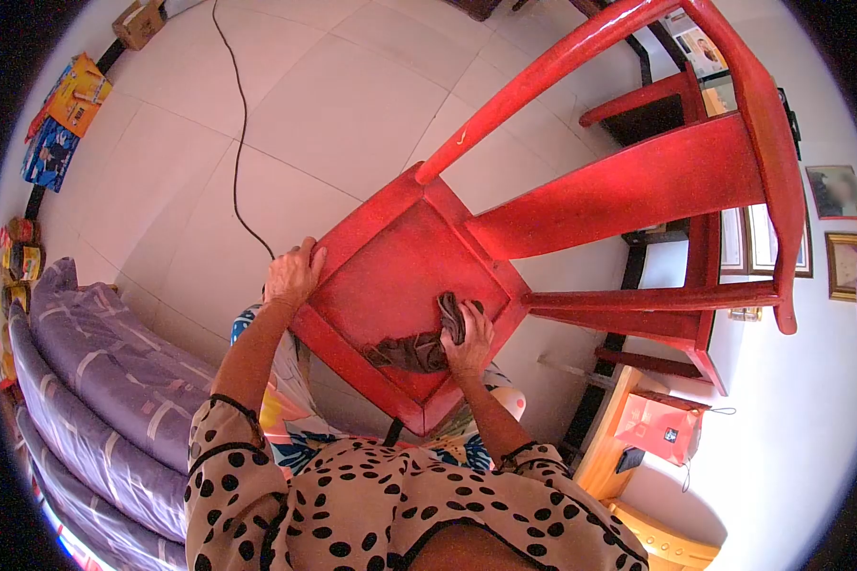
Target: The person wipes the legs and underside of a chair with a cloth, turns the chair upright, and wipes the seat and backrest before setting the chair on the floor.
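Observation:
A red wooden chair (pixel 395 266) stands right in front of me, its backrest to the upper right. My right hand (pixel 468 343) grips a dark brown cloth (pixel 411 353) that lies bunched and partly spread on the seat, near the seat's right corner. My left hand (pixel 293 274) is wrapped over the left edge of the seat; its fingertips rest on the rim and the thumb side is partly hidden. The seat's flat panel shows between the two hands.
A purple patterned sofa (pixel 114 352) is at my left. A black cable (pixel 242 124) runs over the tiled floor (pixel 343 105). Boxes (pixel 67 105) stand along the left wall. Red furniture (pixel 686 333), a wooden chair (pixel 619 419) and a red bag (pixel 659 425) are at the right.

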Demonstrator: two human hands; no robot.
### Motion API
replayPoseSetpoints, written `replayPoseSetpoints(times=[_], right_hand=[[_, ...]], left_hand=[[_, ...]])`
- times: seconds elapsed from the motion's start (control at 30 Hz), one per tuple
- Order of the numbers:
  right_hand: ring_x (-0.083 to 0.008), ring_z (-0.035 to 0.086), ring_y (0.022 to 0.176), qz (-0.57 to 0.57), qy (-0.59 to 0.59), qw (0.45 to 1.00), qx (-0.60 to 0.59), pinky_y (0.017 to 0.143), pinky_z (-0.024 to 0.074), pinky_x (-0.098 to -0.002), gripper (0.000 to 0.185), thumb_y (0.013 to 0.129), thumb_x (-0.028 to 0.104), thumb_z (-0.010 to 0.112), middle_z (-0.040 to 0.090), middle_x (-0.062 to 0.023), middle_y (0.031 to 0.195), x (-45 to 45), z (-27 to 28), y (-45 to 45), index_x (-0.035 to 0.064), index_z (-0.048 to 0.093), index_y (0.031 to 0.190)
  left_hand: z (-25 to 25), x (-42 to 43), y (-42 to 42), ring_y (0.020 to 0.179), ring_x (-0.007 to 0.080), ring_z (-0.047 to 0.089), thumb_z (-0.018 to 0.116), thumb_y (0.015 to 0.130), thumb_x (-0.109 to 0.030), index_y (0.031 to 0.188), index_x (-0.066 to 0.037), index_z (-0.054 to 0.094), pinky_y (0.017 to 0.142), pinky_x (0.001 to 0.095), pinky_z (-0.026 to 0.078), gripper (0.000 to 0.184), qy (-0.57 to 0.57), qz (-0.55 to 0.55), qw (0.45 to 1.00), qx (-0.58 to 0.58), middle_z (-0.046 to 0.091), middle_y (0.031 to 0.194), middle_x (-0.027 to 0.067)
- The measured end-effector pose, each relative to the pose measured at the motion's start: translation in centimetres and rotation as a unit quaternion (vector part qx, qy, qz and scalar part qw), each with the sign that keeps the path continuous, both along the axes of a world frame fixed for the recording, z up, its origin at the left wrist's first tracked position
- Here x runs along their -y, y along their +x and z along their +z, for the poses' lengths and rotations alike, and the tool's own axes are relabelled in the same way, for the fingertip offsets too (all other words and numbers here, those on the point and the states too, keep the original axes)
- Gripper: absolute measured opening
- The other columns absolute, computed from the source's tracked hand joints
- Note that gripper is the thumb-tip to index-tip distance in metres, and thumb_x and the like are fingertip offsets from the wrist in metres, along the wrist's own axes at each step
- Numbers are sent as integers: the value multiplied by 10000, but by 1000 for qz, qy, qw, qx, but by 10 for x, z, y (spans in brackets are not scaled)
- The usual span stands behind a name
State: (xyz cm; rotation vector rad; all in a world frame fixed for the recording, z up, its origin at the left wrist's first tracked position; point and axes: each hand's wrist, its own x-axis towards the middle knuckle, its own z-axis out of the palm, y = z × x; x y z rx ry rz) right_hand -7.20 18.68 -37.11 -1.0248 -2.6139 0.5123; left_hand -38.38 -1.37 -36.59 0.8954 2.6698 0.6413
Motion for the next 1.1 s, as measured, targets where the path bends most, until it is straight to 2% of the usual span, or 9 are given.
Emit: replayPoseSetpoints(times=[0.33, 0.73, 0.83, 0.93, 1.1], right_hand=[[-345, 464, 1267, 5, 12, 1000, 0, 1104, 316, -514, 630, 718, 285, 716, 538, -47, 1377, -2, -3, 0, 143, 562, 1312], [-383, 445, 1288, 6, 6, 1000, -1, 1099, 310, -536, 656, 723, 300, 712, 528, -76, 1398, -2, -2, 1, 126, 541, 1332], [-375, 460, 1272, 4, 8, 1000, 8, 1088, 325, -531, 652, 714, 284, 716, 536, -76, 1388, -1, -1, 0, 122, 550, 1323], [-373, 462, 1257, 12, 5, 1000, -3, 1088, 325, -503, 641, 715, 212, 711, 540, -70, 1373, 0, 7, -2, 122, 540, 1326], [-372, 458, 1264, 9, 11, 1000, -3, 1094, 321, -502, 638, 714, 207, 717, 537, -68, 1376, 0, 5, -3, 121, 544, 1322]], left_hand=[[-3, 0, -1, 756, 419, 678, 518, 990, -386, 1067, -86, 576, 655, 512, 545, 315, -9, -4, 1000, -10, 684, 820, 217], [-12, 0, -2, 775, 415, 674, 521, 987, -385, 1085, -94, 581, 679, 519, 538, 313, -4, -3, 1000, -7, 682, 837, 209], [-13, 1, -2, 775, 413, 675, 518, 988, -384, 1086, -96, 582, 674, 517, 538, 311, -3, -2, 1000, -6, 684, 839, 208], [-12, 1, -1, 775, 410, 677, 513, 991, -381, 1089, -99, 582, 671, 515, 538, 307, 1, 0, 1000, -9, 686, 842, 208], [-9, 0, -1, 775, 411, 678, 504, 996, -384, 1097, -97, 576, 673, 516, 538, 312, -9, -1, 1000, -11, 686, 844, 212]])
